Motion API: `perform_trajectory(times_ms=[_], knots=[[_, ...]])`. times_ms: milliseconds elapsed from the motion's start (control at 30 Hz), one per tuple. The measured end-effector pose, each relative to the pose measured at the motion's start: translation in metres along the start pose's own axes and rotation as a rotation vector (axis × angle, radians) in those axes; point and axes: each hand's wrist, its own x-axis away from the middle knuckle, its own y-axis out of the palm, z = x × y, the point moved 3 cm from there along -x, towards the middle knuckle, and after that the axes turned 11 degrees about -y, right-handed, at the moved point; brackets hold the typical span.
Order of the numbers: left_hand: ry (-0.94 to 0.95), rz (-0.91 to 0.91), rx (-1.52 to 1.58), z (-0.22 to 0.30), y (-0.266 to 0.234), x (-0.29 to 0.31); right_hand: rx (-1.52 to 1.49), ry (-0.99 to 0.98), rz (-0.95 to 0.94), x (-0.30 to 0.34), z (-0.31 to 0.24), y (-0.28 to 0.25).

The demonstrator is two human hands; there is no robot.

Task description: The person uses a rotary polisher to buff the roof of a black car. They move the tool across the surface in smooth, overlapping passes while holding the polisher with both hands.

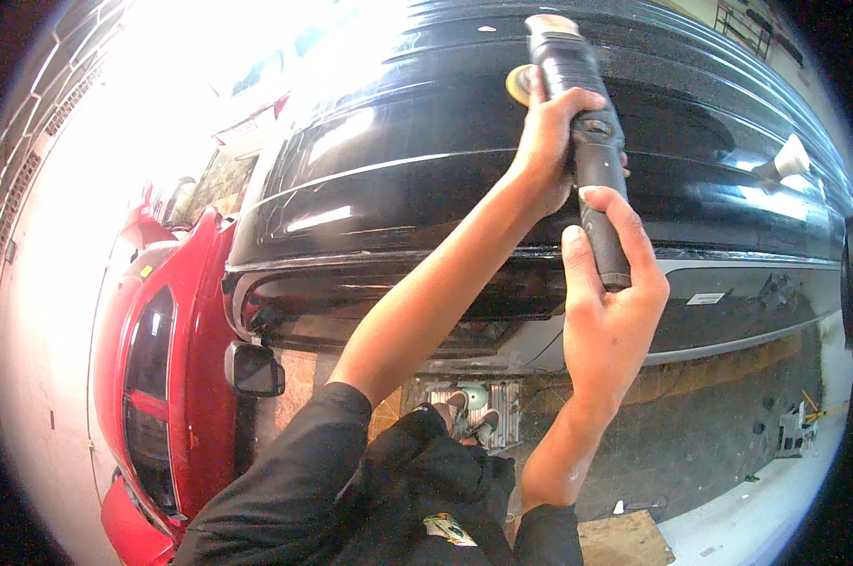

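Note:
Both my hands are on a black power polisher (pixel 591 174), held over the shiny black roof (pixel 426 189) of a vehicle. My left hand (pixel 551 141) wraps around its body towards the front, thumb and fingers on opposite sides. Lower down, my right hand (pixel 620 259) grips the dark rear handle, its end showing between thumb and fingers. At the polisher's left side, the edge of a round yellow pad (pixel 519 85) shows. Whether the pad touches the roof I cannot tell. The polisher's head looks slightly blurred.
A red car (pixel 200 358) stands at the left, near the black vehicle's side mirror (pixel 254 368). My feet are on a slatted metal platform (pixel 506 429). A white cone-shaped thing (pixel 792 156) appears at the roof's right. Below right lies a flat tan board (pixel 624 541).

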Motion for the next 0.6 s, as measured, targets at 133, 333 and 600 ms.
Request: perform_trajectory(times_ms=[133,333,600], knots=[[-0.085,-0.116,0.028,-0.006,0.009,-0.003,0.07,-0.002,0.029,0.006,-0.004,0.001],[-0.037,-0.053,0.003,0.002,-0.003,0.014,0.055,-0.055,0.003,0.013,-0.012,0.008],[0.093,0.222,-0.075,0.054,-0.059,0.073,-0.203,0.033,-0.181,0.019,-0.029,0.05]])
